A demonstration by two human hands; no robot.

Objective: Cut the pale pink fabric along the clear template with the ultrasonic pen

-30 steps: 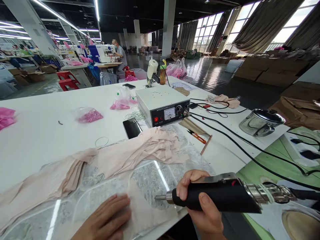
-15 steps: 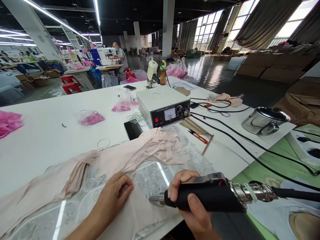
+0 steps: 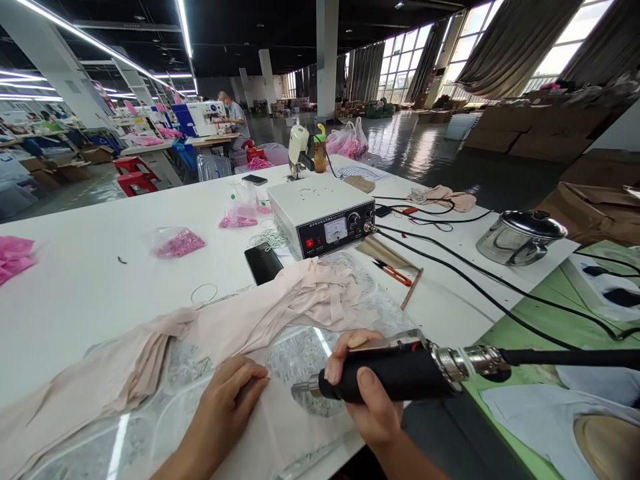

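a black-handled tool (image 3: pixel 395 375) is held in the right hand (image 3: pixel 373 417), low in the view and near the front edge of the white bench (image 3: pixel 75 280). the fingers of this hand are closed tight round the handle, with the thumb laid along its near side and the others curled over the top. the tool is kept almost level, with its metal tip pointed left over a flat piece of pale pink fabric (image 3: pixel 280 427). whether the tip is touching the cloth cannot be told for certain, since that spot is blurred. a black cable (image 3: pixel 575 358) is seen running from the tool's rear end toward the right edge.

the left hand (image 3: pixel 223 403) is laid palm down on the same fabric, just left of the tip. its fingers are spread open and flat, and nothing is grasped. the fabric is spread on a clear sheet (image 3: pixel 150 407), through which a lace-like pattern can be seen. a crumpled heap of pink cloth (image 3: pixel 280 303) is piled just behind the hands.

further back on the bench a white control box (image 3: pixel 320 217) with a dial is set, with a dark phone (image 3: pixel 263 263) just beside its left corner and orange snips (image 3: pixel 393 272) to its right. a lidded steel pot (image 3: pixel 520 237) is placed well apart at the right, and bags of pink pieces (image 3: pixel 177 241) are lying at the left
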